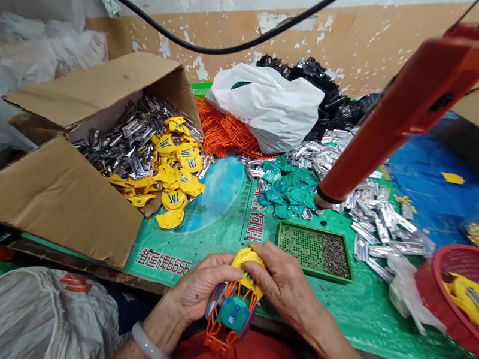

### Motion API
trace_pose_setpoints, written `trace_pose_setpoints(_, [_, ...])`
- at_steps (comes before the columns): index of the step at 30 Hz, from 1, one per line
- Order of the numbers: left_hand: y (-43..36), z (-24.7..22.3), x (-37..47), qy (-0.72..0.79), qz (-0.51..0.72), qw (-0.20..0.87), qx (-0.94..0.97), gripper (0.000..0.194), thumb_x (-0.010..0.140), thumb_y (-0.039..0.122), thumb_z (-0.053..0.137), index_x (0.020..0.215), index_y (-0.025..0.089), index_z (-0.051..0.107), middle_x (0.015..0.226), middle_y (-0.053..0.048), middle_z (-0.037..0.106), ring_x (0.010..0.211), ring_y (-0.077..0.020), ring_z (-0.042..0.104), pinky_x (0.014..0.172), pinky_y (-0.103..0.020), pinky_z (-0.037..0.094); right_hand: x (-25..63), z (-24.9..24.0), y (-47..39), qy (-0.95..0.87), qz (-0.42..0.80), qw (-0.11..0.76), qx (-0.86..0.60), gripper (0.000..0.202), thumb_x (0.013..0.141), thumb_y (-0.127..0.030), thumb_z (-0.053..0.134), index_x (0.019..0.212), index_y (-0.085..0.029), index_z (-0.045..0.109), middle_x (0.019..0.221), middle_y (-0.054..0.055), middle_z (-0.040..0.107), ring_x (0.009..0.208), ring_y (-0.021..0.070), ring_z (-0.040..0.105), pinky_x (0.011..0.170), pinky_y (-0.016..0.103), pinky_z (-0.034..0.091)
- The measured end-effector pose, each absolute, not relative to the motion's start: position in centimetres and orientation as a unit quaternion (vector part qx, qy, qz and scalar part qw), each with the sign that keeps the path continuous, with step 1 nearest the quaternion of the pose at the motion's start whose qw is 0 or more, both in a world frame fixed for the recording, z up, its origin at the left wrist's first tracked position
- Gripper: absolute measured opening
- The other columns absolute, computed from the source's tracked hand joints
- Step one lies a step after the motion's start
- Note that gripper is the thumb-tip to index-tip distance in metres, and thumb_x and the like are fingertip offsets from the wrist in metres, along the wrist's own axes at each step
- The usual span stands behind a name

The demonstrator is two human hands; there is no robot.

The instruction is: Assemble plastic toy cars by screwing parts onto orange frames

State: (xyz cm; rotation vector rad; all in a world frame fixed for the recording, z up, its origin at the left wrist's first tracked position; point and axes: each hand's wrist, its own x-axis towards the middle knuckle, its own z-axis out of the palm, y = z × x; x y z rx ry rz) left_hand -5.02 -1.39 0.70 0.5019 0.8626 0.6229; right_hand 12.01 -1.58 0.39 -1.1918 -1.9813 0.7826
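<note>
Close to my body, over the table's front edge, both hands hold a toy car body (235,311). It has an orange open frame, a green block in the middle and a yellow shell piece (249,261) at the far end. My left hand (199,285) grips its left side, the thumb against the yellow piece. My right hand (281,277) closes around the yellow piece from the right, fingers over its top. The fingers hide part of the joint between yellow and orange. Just beyond my right hand lies a green tray (315,268) of small dark screws.
A tipped cardboard box (58,199) spills silver and yellow parts at left. Green parts (292,191), silver strips (385,221) and a white bag (270,102) lie behind. A red electric screwdriver (376,122) hangs at right, above a red basket (443,297).
</note>
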Motion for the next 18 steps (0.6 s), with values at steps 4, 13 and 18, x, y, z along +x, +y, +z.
trace_pose_setpoints(4, [-1.6, 1.1, -4.5, 0.419, 0.295, 0.819, 0.257, 0.021, 0.061, 0.021, 0.077, 0.077, 0.009, 0.072, 0.063, -0.002, 0.068, 0.050, -0.0078, 0.055, 0.052, -0.019, 0.040, 11.8, 0.6, -1.8, -0.760, 0.293, 0.340, -0.470, 0.034, 0.094, -0.039, 0.040, 0.095, -0.015, 0.064, 0.072, 0.004, 0.054, 0.064, 0.0140, 0.050, 0.057, 0.026, 0.040])
trace_pose_setpoints(13, [-2.1, 1.8, -3.5, 0.408, 0.331, 0.820, 0.227, 0.022, 0.064, 0.022, 0.076, 0.080, 0.008, 0.074, 0.066, -0.007, 0.071, 0.055, -0.0122, 0.061, 0.056, -0.022, 0.048, 13.3, 0.9, -2.0, -0.569, 0.491, 0.381, -0.538, 0.046, 0.091, -0.052, 0.039, 0.111, -0.019, 0.064, 0.083, 0.006, 0.064, 0.074, 0.0174, 0.058, 0.066, 0.031, 0.048])
trace_pose_setpoints(18, [-2.3, 0.8, -3.6, 0.407, 0.341, 0.818, 0.220, 0.022, 0.065, 0.021, 0.075, 0.084, 0.008, 0.074, 0.066, -0.005, 0.070, 0.051, -0.0091, 0.058, 0.051, -0.019, 0.045, 13.1, 0.6, -3.0, -0.565, 0.485, 0.391, -0.541, 0.040, 0.081, -0.045, 0.060, 0.112, -0.020, 0.063, 0.093, 0.006, 0.064, 0.080, 0.0180, 0.059, 0.070, 0.031, 0.049])
